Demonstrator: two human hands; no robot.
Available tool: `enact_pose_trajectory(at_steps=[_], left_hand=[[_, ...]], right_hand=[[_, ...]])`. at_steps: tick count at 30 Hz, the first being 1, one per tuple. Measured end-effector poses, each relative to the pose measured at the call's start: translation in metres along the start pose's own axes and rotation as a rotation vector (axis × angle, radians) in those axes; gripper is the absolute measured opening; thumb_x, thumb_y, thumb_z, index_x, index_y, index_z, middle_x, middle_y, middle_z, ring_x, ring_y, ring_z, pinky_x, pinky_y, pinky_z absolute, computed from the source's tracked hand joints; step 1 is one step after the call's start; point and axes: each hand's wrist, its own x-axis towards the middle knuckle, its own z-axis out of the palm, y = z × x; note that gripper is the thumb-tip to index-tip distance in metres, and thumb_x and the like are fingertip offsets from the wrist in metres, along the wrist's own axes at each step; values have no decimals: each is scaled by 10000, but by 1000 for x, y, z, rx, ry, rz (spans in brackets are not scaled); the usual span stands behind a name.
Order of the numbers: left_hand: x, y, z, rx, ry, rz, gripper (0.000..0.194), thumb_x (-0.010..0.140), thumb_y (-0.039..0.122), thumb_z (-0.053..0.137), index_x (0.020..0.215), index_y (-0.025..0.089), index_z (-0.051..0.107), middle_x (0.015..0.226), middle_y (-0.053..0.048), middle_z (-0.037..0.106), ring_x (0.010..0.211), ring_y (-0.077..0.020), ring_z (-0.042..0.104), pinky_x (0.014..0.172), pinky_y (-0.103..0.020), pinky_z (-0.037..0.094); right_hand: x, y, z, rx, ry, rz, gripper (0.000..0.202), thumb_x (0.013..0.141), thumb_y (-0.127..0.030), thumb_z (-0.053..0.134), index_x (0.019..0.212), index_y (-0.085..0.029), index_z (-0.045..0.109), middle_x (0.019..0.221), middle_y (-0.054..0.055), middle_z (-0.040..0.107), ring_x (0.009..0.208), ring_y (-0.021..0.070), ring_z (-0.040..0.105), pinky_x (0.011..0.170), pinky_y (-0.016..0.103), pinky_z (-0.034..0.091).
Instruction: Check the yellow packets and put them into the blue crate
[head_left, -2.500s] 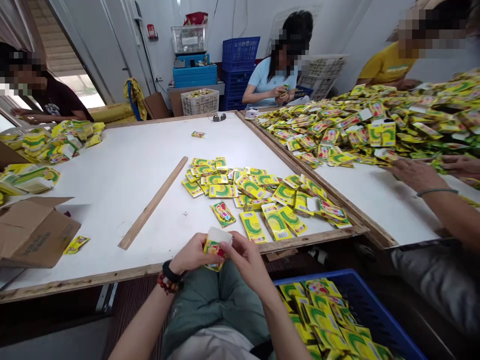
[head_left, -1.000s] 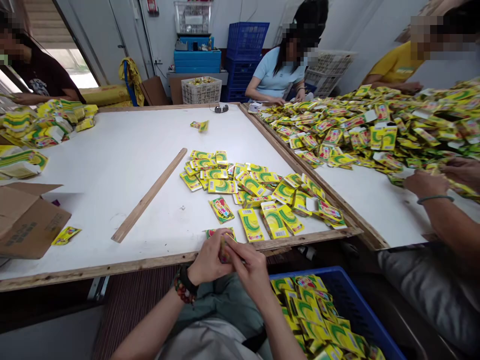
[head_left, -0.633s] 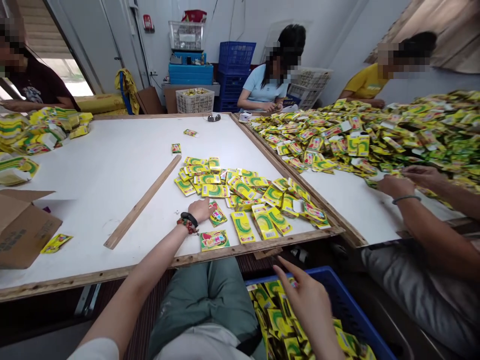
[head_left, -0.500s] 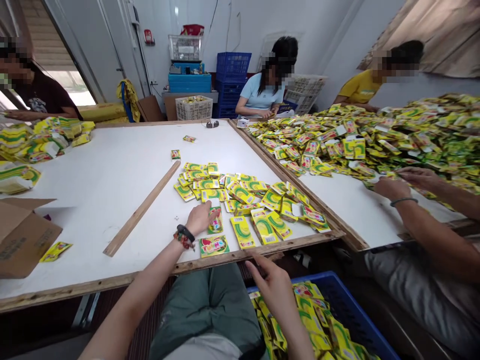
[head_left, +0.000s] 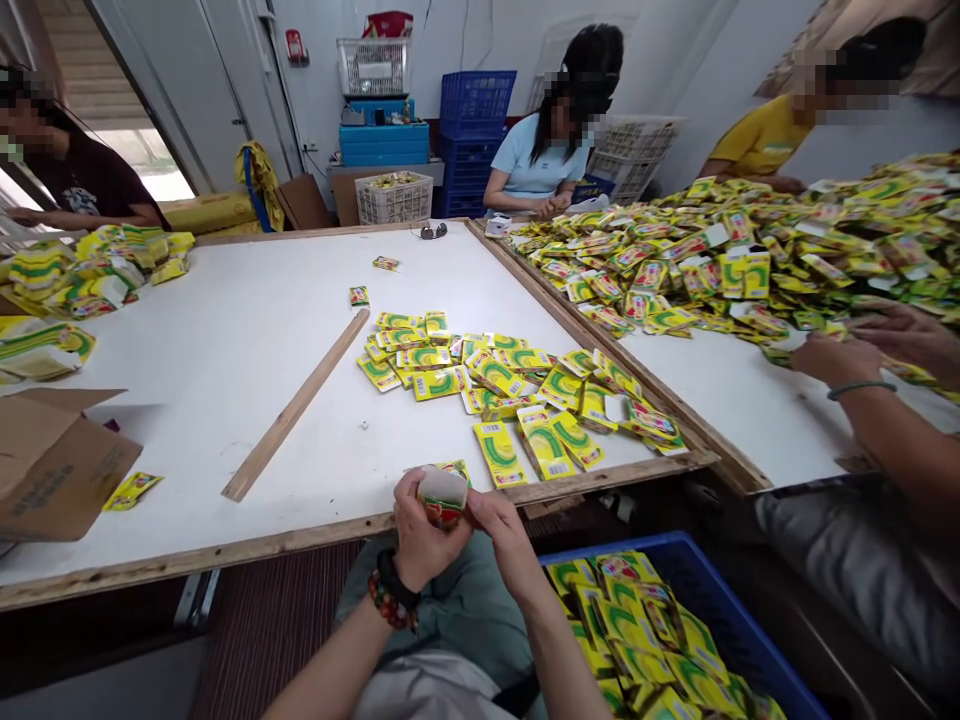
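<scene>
My left hand [head_left: 421,535], with a dark band and beads at the wrist, is wrapped round a small packet box [head_left: 444,497] whose pale open end faces up. At the box's right side, my right hand [head_left: 501,535] pinches its edge. Both hands are over the table's front edge. Behind them another packet [head_left: 456,468] lies partly hidden on the white table. Several yellow and green packets [head_left: 499,455] lie in a loose group beyond and to the right.
A wooden strip [head_left: 296,405] lies on the white table [head_left: 247,270]. A cardboard box [head_left: 67,470] stands at left. A blue crate [head_left: 750,625] of packets is below at right. A large packet heap [head_left: 750,260] and a co-worker's hands [head_left: 836,358] are at right.
My left hand has lifted a packet off the table and drawn it back to the front edge. My right hand has moved up and left to meet it. The view has shifted slightly.
</scene>
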Motion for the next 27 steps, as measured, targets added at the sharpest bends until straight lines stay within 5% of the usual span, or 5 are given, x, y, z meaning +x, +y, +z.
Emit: enact_pose_trajectory(at_steps=[6, 10, 14, 19, 27], left_hand=[[6, 0, -4, -5, -191, 149, 371, 670, 234, 623, 919, 249, 349, 1145, -126, 596, 1062, -274, 612, 833, -432, 518], [13, 6, -9, 14, -285, 51, 551, 699, 258, 641, 1131, 226, 299, 1328, -186, 495, 1074, -260, 611, 849, -422, 516], [16, 8, -12, 86, -469, -76, 463, 679, 288, 648, 1062, 220, 396, 937, -74, 663, 777, -240, 661, 660, -358, 521], [17, 10, -11, 151, -454, -84, 507, 637, 343, 658, 1059, 218, 406, 817, -28, 649, 705, -243, 646, 594, -335, 486], [17, 11, -9, 111, -416, -159, 361, 656, 316, 647, 909, 236, 402, 767, -13, 600, 671, -210, 605, 585, -315, 471]], right_hand=[[9, -8, 12, 51, 66, 53, 340, 778, -466, 667, 951, -193, 773, 917, 57, 768, 857, 261, 702, 841, 417, 549], [3, -13, 10, -181, 29, -139, 288, 782, -339, 685, 1052, -254, 738, 1127, 64, 712, 1080, 280, 653, 985, 460, 481], [-1, -10, 9, -373, 106, -250, 254, 819, -266, 633, 1051, -256, 734, 1063, 56, 731, 967, 261, 703, 883, 410, 554], [5, -7, 10, -314, 189, -120, 321, 825, -329, 626, 1109, -202, 708, 1059, 44, 729, 900, 259, 713, 809, 385, 583], [3, -11, 11, -202, 13, -107, 331, 813, -364, 653, 1121, -252, 699, 1144, 63, 702, 1091, 280, 648, 1010, 496, 456]])
